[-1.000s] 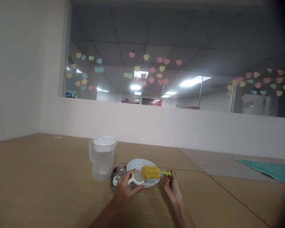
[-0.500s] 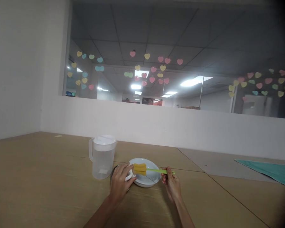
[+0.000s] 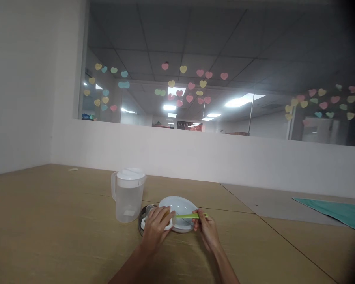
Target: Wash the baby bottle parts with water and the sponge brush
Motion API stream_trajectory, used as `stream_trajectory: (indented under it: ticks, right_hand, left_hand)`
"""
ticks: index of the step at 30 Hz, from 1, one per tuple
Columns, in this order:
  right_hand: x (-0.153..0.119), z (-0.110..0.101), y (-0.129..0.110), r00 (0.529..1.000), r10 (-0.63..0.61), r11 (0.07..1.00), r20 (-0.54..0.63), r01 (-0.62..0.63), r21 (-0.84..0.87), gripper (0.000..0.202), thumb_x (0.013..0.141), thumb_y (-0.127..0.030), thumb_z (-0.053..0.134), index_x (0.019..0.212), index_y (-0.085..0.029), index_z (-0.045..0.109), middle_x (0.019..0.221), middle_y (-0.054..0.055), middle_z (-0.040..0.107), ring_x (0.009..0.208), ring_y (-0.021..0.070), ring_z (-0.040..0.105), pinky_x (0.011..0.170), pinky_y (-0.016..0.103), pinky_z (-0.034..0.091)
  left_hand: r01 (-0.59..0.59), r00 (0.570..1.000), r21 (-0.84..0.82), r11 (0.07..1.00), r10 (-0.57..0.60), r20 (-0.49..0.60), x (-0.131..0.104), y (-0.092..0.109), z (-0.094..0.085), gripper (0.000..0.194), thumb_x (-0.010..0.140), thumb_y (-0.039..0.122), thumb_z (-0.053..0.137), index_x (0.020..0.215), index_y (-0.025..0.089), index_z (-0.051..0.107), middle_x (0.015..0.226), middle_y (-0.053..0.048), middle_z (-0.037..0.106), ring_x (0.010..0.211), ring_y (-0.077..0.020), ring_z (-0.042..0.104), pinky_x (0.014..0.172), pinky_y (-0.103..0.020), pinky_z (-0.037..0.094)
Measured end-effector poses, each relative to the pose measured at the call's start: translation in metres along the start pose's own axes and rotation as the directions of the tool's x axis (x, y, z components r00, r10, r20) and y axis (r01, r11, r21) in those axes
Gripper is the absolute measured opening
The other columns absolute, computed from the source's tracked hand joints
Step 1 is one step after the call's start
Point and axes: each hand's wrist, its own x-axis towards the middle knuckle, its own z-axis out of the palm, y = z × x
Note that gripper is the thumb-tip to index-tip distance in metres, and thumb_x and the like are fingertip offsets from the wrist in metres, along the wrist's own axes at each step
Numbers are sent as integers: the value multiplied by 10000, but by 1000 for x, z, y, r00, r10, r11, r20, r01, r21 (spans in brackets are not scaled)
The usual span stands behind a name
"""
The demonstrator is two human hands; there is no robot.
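Observation:
My left hand (image 3: 155, 227) is wrapped round a small bottle with a white rim and handle (image 3: 169, 226), much of it hidden by the fingers. My right hand (image 3: 206, 228) pinches the green handle (image 3: 187, 215) of a sponge bottle brush. The yellow sponge head points left into the bottle's mouth, with only a bit of it showing between the left fingers. Just beyond both hands sits a white bowl (image 3: 179, 202). A dark round tray (image 3: 139, 223) lies partly under my left hand, with a clear domed piece (image 3: 149, 208) and a white piece (image 3: 142, 223) on it.
A lidded clear pitcher (image 3: 129, 199) holding what looks like water stands left of the tray. Far right on the wooden table (image 3: 62, 228) lies a green cloth (image 3: 331, 211). A small pale scrap (image 3: 73, 169) is at the back left, before the wall (image 3: 142, 148).
My right hand has moved left, pushing the yellow sponge head into the bottle. My left hand has shifted slightly right and down, uncovering more of the tray and its pieces.

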Motion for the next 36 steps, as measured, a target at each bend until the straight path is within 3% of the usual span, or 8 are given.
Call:
stream_trajectory:
  ticks: [6,11,17,22,25,28,30,36]
  right_hand:
    - [7,-13,-3,968,-46,994,-246,69,88,476,547,-587,760,671,-155,604,438,-50,531,372,50,406,333,159,314]
    - [19,-36,1,863,-7,955,-505,155,251,356,667,-504,695,662,-183,541,422,-71,515,365,52,435,343,150,362]
    - [24,-42,7,830,-8,956,-557,170,240,341,603,-430,735,729,-179,542,573,-27,648,457,83,560,473,196,497]
    - [22,-34,15,839,-190,979,-510,124,-160,457,581,-551,669,823,-183,546,642,-16,655,488,142,589,507,283,503]
    - [19,-34,18,862,-290,834,-417,13,-552,342,722,-499,501,867,-194,553,741,27,681,573,175,627,575,300,484]
    - [18,-36,21,908,-263,520,-327,-152,-840,304,788,-361,397,962,-186,575,907,87,703,807,217,659,684,304,458]
    - [17,-37,22,927,-210,407,-311,-207,-890,327,797,-327,387,1006,-175,587,979,108,699,886,236,651,707,309,446]
    - [15,-36,24,962,-86,280,-258,-225,-933,355,820,-345,414,1017,-134,620,995,143,701,886,258,659,671,305,439]
  left_hand:
    - [40,999,103,994,-42,19,-1,-10,0,492,790,72,533,1242,265,528,1241,-64,601,1121,-243,548,982,-466,407]
    - [100,994,90,991,-95,-57,0,-15,-2,442,795,62,538,1180,275,577,1181,-51,634,1077,-230,571,980,-450,405]
    - [360,891,-261,896,-413,-187,0,2,-3,436,764,404,664,1143,209,571,1078,-86,663,963,-244,613,847,-397,507]
    - [266,914,-582,768,-393,-101,-17,29,14,591,731,446,652,1220,162,480,1068,-112,655,939,-227,649,809,-331,548]
    - [182,966,-620,763,-256,-31,-25,40,22,617,687,432,668,1211,163,485,1056,-108,666,954,-240,651,825,-331,550]
    - [159,986,-607,779,-162,49,-28,45,21,608,662,360,675,1214,183,492,1119,-100,652,1001,-243,636,867,-328,536]
    - [160,987,-604,780,-128,95,-27,46,18,598,664,323,667,1220,188,491,1154,-99,640,1035,-245,622,902,-331,519]
    - [225,972,-638,736,-121,203,-19,46,10,534,706,256,633,1219,196,498,1183,-88,627,1078,-229,595,951,-328,479]
